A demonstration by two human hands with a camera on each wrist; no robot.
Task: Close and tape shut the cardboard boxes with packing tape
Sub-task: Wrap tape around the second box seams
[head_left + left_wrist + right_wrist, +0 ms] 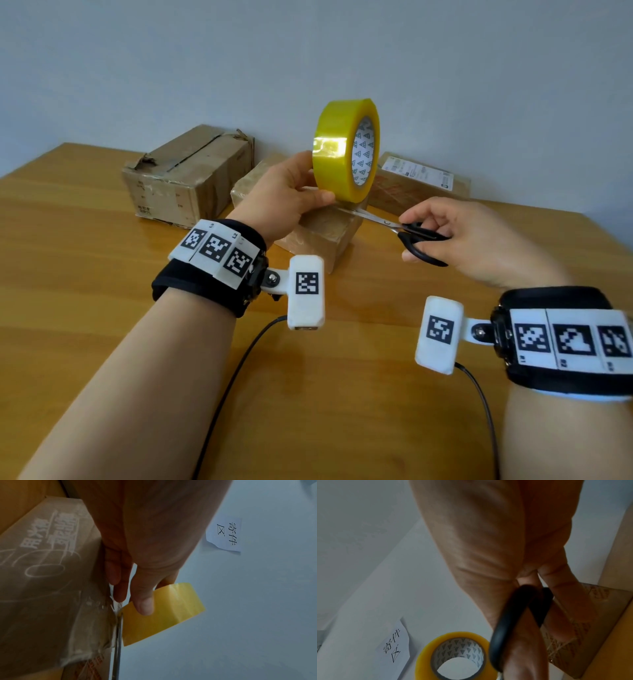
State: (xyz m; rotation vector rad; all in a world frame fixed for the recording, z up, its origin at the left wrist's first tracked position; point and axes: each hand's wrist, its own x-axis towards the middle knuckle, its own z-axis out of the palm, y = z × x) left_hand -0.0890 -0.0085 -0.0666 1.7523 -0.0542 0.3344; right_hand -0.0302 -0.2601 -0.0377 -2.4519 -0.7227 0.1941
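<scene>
Tape roll (346, 150) upright in left hand (284, 198)

We see bare wooden table (85, 274) in front, three brown cardboard boxes (191, 171) blocking the back, near grey wall (308, 51).

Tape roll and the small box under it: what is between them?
The scissors blades, held by the right hand, lie between tape roll and small box; head view shows it.
</scene>
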